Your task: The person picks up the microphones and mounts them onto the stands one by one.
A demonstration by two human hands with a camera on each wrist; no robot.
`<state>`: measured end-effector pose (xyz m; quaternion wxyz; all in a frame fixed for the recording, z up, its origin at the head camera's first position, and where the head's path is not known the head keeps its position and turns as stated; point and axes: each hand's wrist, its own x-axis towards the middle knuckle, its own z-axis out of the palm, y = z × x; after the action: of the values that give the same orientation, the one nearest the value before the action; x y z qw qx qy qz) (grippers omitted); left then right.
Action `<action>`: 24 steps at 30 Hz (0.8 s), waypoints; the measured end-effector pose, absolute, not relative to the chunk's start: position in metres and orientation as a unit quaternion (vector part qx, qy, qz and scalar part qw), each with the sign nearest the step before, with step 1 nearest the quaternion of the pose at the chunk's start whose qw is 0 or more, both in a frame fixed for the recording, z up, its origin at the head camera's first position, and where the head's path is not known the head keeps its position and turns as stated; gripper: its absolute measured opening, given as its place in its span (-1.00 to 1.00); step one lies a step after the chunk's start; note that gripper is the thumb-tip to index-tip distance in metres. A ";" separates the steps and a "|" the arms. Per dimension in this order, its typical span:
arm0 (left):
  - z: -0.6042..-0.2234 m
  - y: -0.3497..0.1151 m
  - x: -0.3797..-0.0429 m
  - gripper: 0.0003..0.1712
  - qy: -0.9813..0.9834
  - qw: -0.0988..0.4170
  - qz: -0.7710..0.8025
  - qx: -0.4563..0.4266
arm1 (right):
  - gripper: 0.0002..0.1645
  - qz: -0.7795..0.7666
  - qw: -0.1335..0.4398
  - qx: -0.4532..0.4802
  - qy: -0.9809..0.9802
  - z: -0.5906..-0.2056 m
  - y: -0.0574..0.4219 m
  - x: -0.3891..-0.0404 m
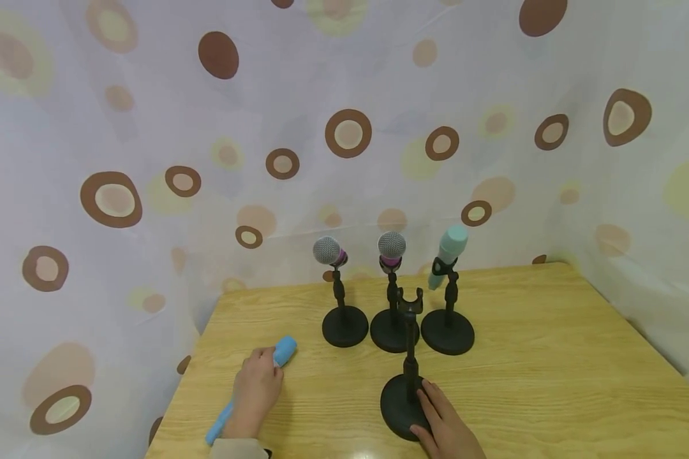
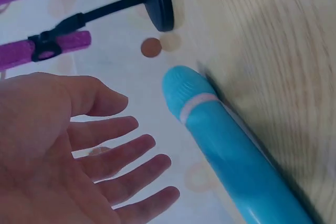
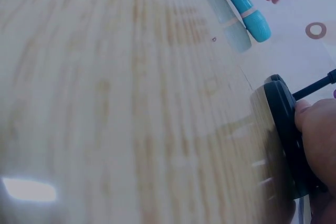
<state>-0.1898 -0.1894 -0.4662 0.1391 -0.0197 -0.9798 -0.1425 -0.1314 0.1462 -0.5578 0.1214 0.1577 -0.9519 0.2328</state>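
A blue microphone [image 1: 284, 351] lies slantwise on the left of the wooden table. Above it is my left hand [image 1: 258, 386], overlapping its middle in the head view. In the left wrist view the fingers [image 2: 126, 150] are spread loosely, apart from the microphone [image 2: 231, 150]. My right hand [image 1: 448, 424] holds the right edge of the round base of a black microphone stand [image 1: 400, 408], thumb and fingers apart on it. This stand's forked clip [image 1: 410, 301] at the top holds nothing. In the right wrist view the thumb [image 3: 304, 114] lies against the base [image 3: 286, 129].
Behind stand three more desk stands in a row. Two carry silver-headed purple microphones [image 1: 327, 250], [image 1: 392, 245]; the right one carries a mint-green microphone [image 1: 453, 242]. A spotted curtain [image 1: 298, 83] hangs behind the wooden table [image 1: 551, 357].
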 end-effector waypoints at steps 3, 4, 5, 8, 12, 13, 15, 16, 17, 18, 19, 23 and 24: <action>-0.467 -0.198 -0.189 -0.56 -0.984 0.113 -0.139 0.012 | -0.30 0.232 0.126 0.161 -0.951 -0.557 0.146 -0.131; -0.468 -0.200 -0.189 -0.54 -0.985 0.104 -0.138 0.018 | -0.30 0.231 0.133 0.163 -0.950 -0.557 0.146 -0.131; -0.469 -0.201 -0.189 -0.55 -0.985 0.100 -0.136 0.020 | -0.31 0.227 0.142 0.166 -0.949 -0.557 0.146 -0.131; -0.474 -0.205 -0.188 -0.58 -0.986 0.091 -0.138 0.024 | -0.32 0.214 0.170 0.175 -0.946 -0.559 0.146 -0.130; -0.482 -0.207 -0.188 -0.61 -0.986 0.094 -0.139 0.025 | -0.32 0.208 0.174 0.175 -0.947 -0.560 0.146 -0.131; -0.484 -0.207 -0.189 -0.61 -0.985 0.097 -0.138 0.026 | -0.32 0.209 0.169 0.173 -0.948 -0.560 0.146 -0.131; -0.487 -0.208 -0.189 -0.60 -0.985 0.102 -0.138 0.025 | -0.32 0.214 0.159 0.168 -0.949 -0.560 0.146 -0.131; -0.489 -0.208 -0.190 -0.59 -0.984 0.105 -0.139 0.025 | -0.32 0.215 0.156 0.166 -0.950 -0.560 0.146 -0.131; -0.491 -0.208 -0.190 -0.59 -0.984 0.104 -0.139 0.025 | -0.32 0.216 0.155 0.165 -0.950 -0.559 0.146 -0.130; -0.492 -0.209 -0.190 -0.59 -0.984 0.103 -0.141 0.026 | -0.32 0.215 0.156 0.166 -0.950 -0.560 0.146 -0.130; -0.494 -0.209 -0.190 -0.58 -0.984 0.100 -0.141 0.027 | -0.32 0.213 0.159 0.167 -0.949 -0.560 0.146 -0.130; -0.496 -0.209 -0.192 -0.57 -0.984 0.089 -0.149 0.035 | -0.32 0.204 0.180 0.175 -0.946 -0.562 0.146 -0.131; -0.497 -0.209 -0.193 -0.57 -0.984 0.086 -0.151 0.039 | -0.32 0.203 0.185 0.176 -0.945 -0.562 0.147 -0.131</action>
<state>-0.1927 -0.2087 -0.4965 0.0864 0.0389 -0.9840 -0.1508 -0.1307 0.1465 -0.5623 0.1848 0.1762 -0.9453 0.2032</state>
